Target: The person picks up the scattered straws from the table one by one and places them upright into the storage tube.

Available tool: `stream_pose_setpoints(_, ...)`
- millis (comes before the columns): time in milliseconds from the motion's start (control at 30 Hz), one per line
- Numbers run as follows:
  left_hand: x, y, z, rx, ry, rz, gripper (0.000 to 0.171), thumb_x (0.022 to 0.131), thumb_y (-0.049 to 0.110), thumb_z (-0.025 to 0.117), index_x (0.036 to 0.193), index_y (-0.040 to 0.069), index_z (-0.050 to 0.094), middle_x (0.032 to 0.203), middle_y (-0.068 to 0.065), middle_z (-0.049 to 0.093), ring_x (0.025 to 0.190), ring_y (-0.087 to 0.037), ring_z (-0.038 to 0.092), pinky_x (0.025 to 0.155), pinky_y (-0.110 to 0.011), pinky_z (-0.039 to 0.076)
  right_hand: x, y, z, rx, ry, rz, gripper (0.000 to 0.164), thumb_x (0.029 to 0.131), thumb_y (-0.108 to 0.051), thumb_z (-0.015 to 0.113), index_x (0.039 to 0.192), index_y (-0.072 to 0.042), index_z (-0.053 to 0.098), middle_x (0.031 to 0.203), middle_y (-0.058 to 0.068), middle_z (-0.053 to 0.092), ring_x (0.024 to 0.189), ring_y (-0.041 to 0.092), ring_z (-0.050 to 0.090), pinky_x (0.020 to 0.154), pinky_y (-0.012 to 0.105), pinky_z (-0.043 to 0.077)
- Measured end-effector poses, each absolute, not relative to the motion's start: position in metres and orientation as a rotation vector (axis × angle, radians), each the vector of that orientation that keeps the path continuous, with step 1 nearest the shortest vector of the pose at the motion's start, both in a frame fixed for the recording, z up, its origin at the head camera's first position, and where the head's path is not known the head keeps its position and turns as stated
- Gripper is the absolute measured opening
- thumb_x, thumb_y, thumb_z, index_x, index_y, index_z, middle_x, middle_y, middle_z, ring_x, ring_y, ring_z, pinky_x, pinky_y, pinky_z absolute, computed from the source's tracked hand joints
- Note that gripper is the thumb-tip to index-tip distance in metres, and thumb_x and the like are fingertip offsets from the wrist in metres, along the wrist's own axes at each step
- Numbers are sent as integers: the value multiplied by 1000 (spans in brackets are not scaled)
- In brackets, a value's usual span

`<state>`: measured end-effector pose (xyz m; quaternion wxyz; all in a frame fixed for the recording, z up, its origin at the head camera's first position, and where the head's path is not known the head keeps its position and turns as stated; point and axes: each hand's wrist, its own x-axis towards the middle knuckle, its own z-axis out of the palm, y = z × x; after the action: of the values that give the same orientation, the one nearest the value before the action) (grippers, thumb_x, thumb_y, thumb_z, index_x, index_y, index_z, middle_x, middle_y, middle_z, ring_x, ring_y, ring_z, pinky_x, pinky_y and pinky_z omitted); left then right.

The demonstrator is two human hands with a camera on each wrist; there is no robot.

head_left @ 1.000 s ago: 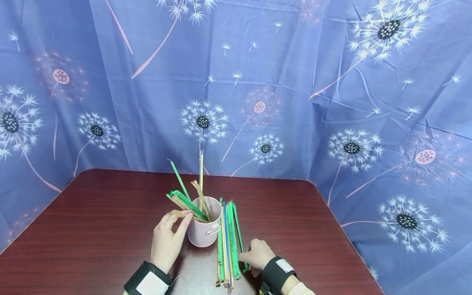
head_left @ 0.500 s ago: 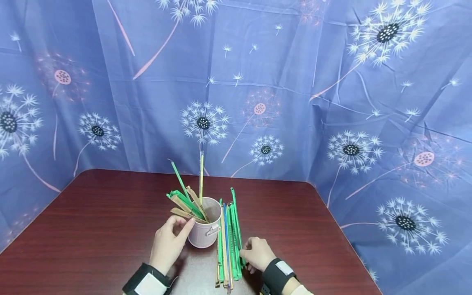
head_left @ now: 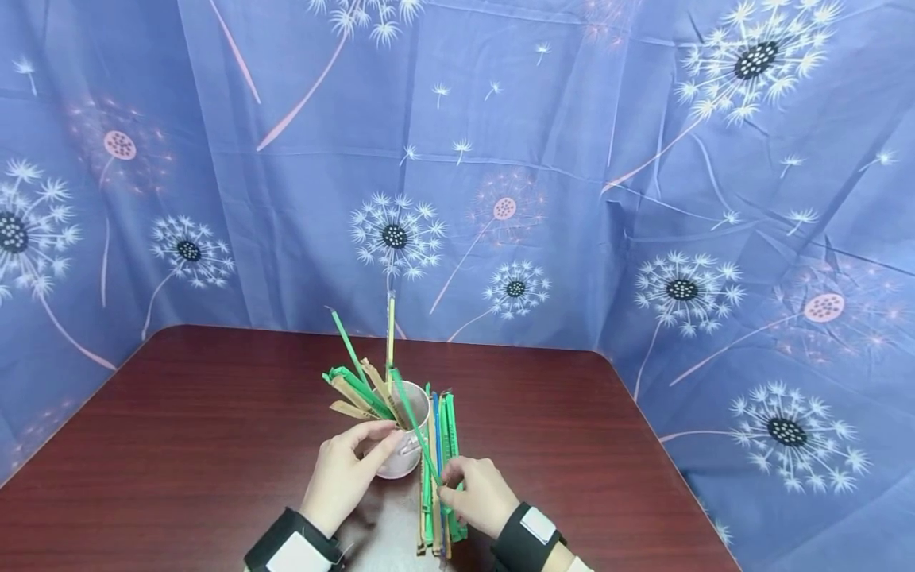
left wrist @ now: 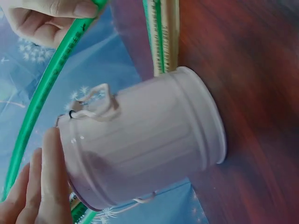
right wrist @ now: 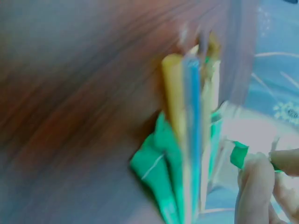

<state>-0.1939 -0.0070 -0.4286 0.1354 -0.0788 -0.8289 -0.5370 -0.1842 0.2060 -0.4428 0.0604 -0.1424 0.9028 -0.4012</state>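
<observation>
My right hand (head_left: 479, 492) pinches a green wrapped straw (head_left: 415, 417) near its lower end. The straw slants up and leftward across the front of a small pale bucket (head_left: 395, 467), which stands upright. In the left wrist view the straw (left wrist: 43, 88) passes the bucket's rim, behind the left fingers. My left hand (head_left: 345, 474) is at the bucket's near left rim, fingers extended and nothing seen gripped. From the bucket lean a thin green straw (head_left: 348, 343), a yellow straw (head_left: 390, 334) and several green and brown wrapped ones. The straws' lower ends are hidden inside.
Beside the bucket, a row of green, brown, yellow and blue straws (head_left: 449, 429) lies on the dark red table (head_left: 250, 445). The bucket's folded wire handle (left wrist: 100, 109) sticks out at its side. A blue dandelion-print curtain (head_left: 300, 222) hangs behind and at both sides.
My right hand has picked the outermost green straw off the row and carried it left to the bucket. The left hand has let go of a brown straw and shifted right along the rim.
</observation>
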Motion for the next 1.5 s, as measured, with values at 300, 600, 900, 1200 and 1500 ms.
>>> stream_pose_setpoints(300, -190, -5, -422, -195, -2233, -2015, 20, 87, 28, 76, 101, 13, 74, 88, -12, 74, 60, -15, 71, 56, -28, 61, -179, 194, -438, -674, 2838, -1092, 6, 77, -9, 68, 81, -14, 68, 66, -11, 62, 46, -6, 36, 43, 13, 32)
stream_pose_setpoints(600, -187, -8, -417, -139, -1955, -1902, 12, 87, 14, 76, 94, 5, 75, 78, -6, 75, 61, -5, 69, 57, -28, 60, -184, 199, -441, -551, 2834, -1003, 10, 77, -9, 71, 83, -12, 64, 70, -10, 59, 54, -1, 41, 49, 17, 36)
stream_pose_setpoints(900, -195, -22, -411, -126, -1585, -2067, 16, 91, 1, 68, 101, -12, 67, 80, 1, 75, 71, -11, 74, 61, -34, 62, -192, 218, -457, -352, 2796, -996, 14, 81, -7, 73, 92, -4, 63, 70, 0, 58, 46, 9, 51, 43, 24, 44)
stream_pose_setpoints(1200, -195, -26, -410, -138, -1346, -2122, 11, 94, -2, 63, 97, -13, 64, 82, -1, 75, 77, -10, 75, 66, -34, 61, -196, 224, -467, -240, 2780, -999, 19, 82, -7, 75, 94, -2, 61, 69, 3, 54, 48, 12, 52, 39, 24, 48)
stream_pose_setpoints(1500, -197, -26, -419, -57, -1549, -1982, 14, 93, 3, 67, 96, -11, 68, 86, 9, 74, 72, -7, 74, 66, -29, 61, -198, 224, -466, -149, 2824, -959, 37, 81, -6, 76, 113, 4, 59, 80, 9, 63, 57, 14, 57, 48, 29, 50)
